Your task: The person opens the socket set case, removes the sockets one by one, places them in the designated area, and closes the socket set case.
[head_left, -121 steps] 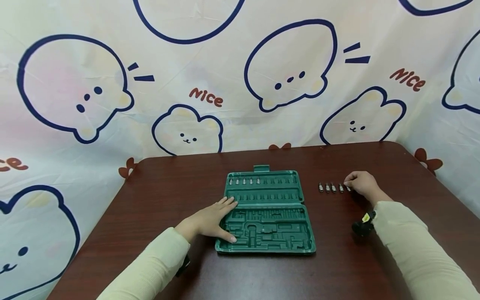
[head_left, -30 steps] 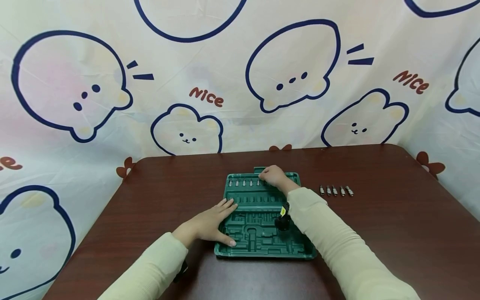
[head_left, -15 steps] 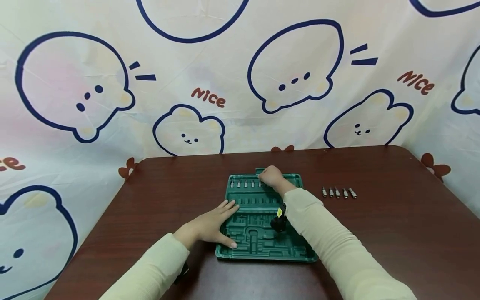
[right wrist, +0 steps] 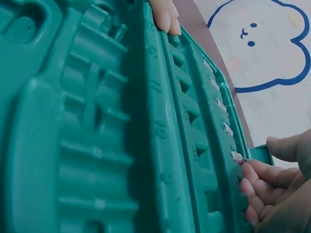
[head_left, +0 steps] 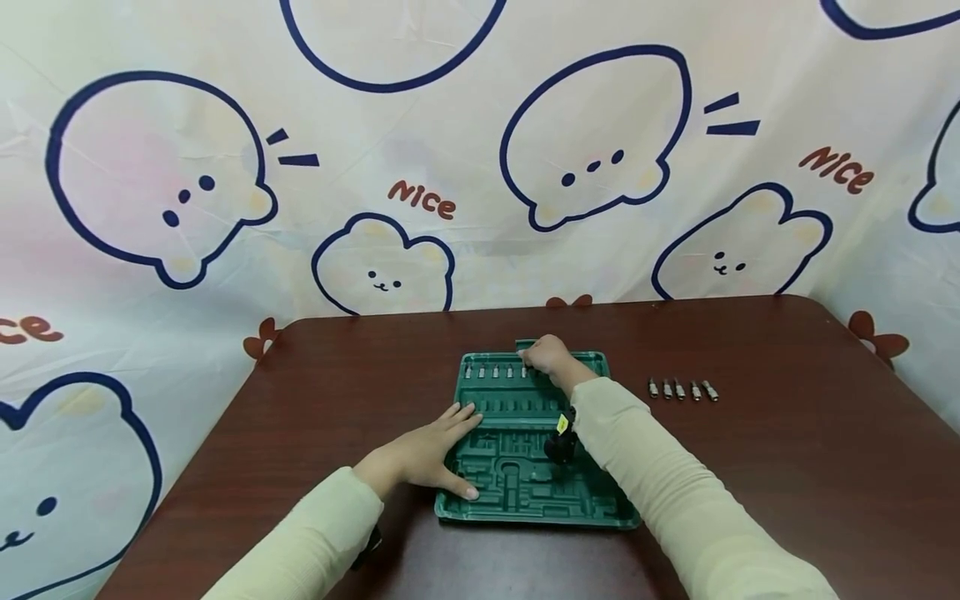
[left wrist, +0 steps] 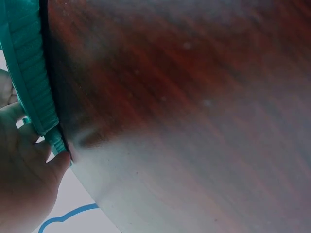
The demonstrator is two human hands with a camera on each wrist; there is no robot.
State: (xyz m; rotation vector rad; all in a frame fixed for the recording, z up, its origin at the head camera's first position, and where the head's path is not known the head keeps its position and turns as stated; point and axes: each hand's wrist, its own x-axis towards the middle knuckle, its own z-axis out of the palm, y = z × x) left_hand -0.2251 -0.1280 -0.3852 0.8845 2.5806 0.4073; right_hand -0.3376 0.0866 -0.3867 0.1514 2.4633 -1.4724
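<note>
Metal bits (head_left: 496, 372), silvery, in two lots. First lot: five visible, seated in the far row of a green case (head_left: 540, 523), running leftward from the right fingertips and lying beyond the left fingers. Second lot: five loose bits (head_left: 679, 389), lined up on the brown table (head_left: 795, 467), well to the right of the right fingers. Left hand (head_left: 423, 454): fingers spread, gripping nothing, laid over the case's left edge. Right hand (head_left: 551, 358): fingers bent, index fingertip (right wrist: 250, 167) at the nearest seated bit, thumb apart from it, by the latch tab (right wrist: 262, 154); whether these fingers hold a piece, cannot tell. Progress, by judgement: far row filled up to the right fingertips, loose bits yet to be seated; nearer row, by the left fingertips, shows bare slots. Obscured: slots behind the right hand, possibly a sixth bit; case's lower right, under the right sleeve (head_left: 660, 467). Left-wrist view: blurred, no bits.
</note>
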